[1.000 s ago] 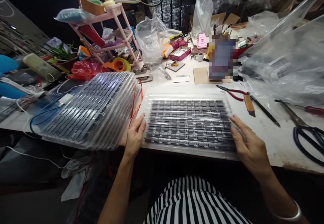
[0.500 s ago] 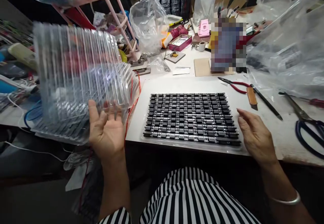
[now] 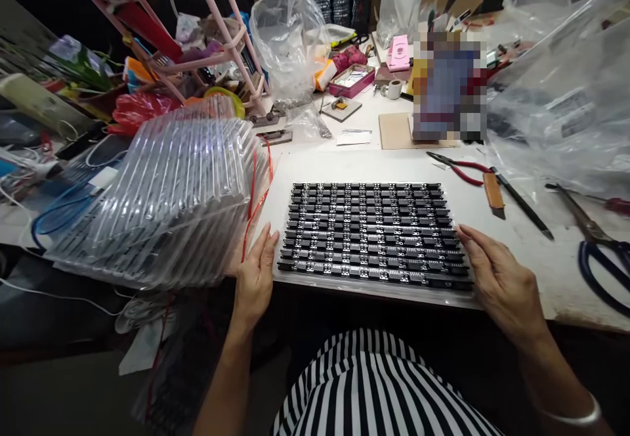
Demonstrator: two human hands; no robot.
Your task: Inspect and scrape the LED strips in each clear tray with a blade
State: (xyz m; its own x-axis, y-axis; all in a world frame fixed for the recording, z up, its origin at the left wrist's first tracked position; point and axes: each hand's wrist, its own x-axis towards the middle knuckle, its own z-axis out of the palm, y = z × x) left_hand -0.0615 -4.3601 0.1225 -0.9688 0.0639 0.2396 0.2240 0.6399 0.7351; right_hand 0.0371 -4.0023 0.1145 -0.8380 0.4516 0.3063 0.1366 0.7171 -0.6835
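A clear plastic tray [image 3: 364, 289] lies on the white work surface in front of me, filled with rows of black strip-like circuit boards [image 3: 367, 232] carrying small chips. Just off the tray's left edge is my left hand [image 3: 256, 278], its fingers pointing forward and nothing held. My right hand [image 3: 499, 282] rests at the tray's right edge, fingertips touching it or the strip ends, without a visible grip. To the left stands a leaning stack of clear ridged plastic trays [image 3: 172, 173], with dark strips showing through.
Red-handled pliers [image 3: 465, 170], a tan-handled blade [image 3: 493, 193] and large scissors [image 3: 593, 232] lie to the right. A pink rack [image 3: 236, 42] stands behind the stack. Clear plastic bags [image 3: 566, 94] bulge at the back right. A red cord [image 3: 253, 219] runs beside the stack.
The ridged tray my left hand was raising at the left now lies on the stack, released. My left hand has moved right to the filled tray; my right hand has closed in on its right edge.
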